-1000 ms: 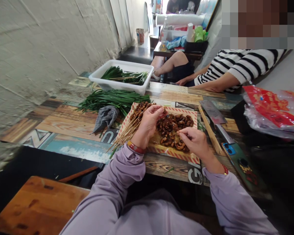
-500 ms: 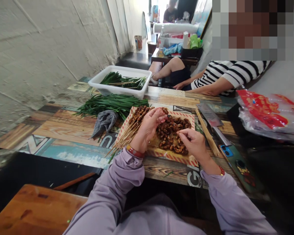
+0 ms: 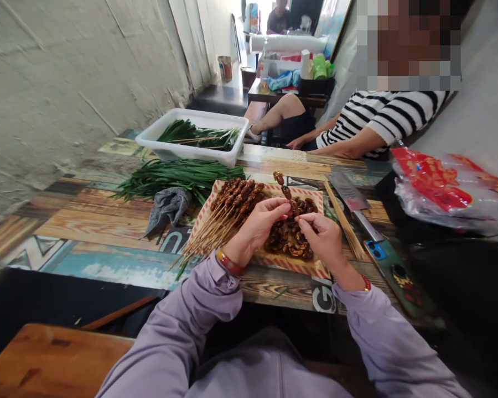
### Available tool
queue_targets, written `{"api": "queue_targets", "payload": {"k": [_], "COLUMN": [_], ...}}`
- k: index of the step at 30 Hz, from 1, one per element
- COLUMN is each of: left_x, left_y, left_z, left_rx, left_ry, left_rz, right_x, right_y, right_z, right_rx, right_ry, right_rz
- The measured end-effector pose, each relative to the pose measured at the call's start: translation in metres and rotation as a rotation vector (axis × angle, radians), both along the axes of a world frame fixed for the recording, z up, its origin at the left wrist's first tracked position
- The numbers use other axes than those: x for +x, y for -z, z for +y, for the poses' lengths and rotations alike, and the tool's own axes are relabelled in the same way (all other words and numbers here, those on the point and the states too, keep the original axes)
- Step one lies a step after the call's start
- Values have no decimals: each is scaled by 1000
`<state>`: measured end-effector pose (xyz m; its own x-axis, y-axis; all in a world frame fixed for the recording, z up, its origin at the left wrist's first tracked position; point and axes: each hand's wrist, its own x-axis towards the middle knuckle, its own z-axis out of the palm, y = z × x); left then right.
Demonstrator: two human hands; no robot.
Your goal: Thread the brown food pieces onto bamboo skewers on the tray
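A thin skewer with glossy dark-brown pieces, which look like insect pupae [image 3: 279, 178], tilts up between my hands. My left hand [image 3: 259, 226] pinches it around its lower pieces with thumb and fingertips. Close beside, the fingertips of my right hand [image 3: 321, 235] are pinched together at the skewer's lower end; my fingers partly hide what lies between them. Below is a heap of loose brown pupae [image 3: 292, 243] on a red-striped tray [image 3: 315, 269]. Several filled skewers [image 3: 236, 199] lie stacked at the tray's left, their bare sticks fanning toward me.
Bare bamboo sticks [image 3: 342, 221], a cleaver [image 3: 351, 190] and a phone [image 3: 394, 271] lie at right, beside plastic packages [image 3: 452, 182]. Left are a grey cloth [image 3: 168, 207], green chives [image 3: 170, 179] and a white tub [image 3: 149, 143]. A person in stripes [image 3: 382, 124] sits beyond.
My left hand has lowered and drawn toward my right hand, uncovering the stacked skewers. The skewer's brown pieces now show raised above my fingers. The whole view has shifted slightly.
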<state>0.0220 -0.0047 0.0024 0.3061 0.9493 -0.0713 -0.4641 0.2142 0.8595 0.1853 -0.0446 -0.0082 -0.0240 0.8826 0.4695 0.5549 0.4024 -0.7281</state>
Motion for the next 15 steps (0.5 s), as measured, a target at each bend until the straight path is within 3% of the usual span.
{"api": "queue_targets", "payload": {"k": [8, 15], "left_x": [2, -1], "left_y": [0, -3], "left_z": [0, 4], "left_rx": [6, -7], "left_ry": [3, -92], "left_rz": [-1, -19], "right_x": [-1, 0], "right_y": [-3, 0], "right_z": [-1, -2], "right_rx": [10, 37], "right_ry": [-11, -14], "right_rz": [-22, -68]}}
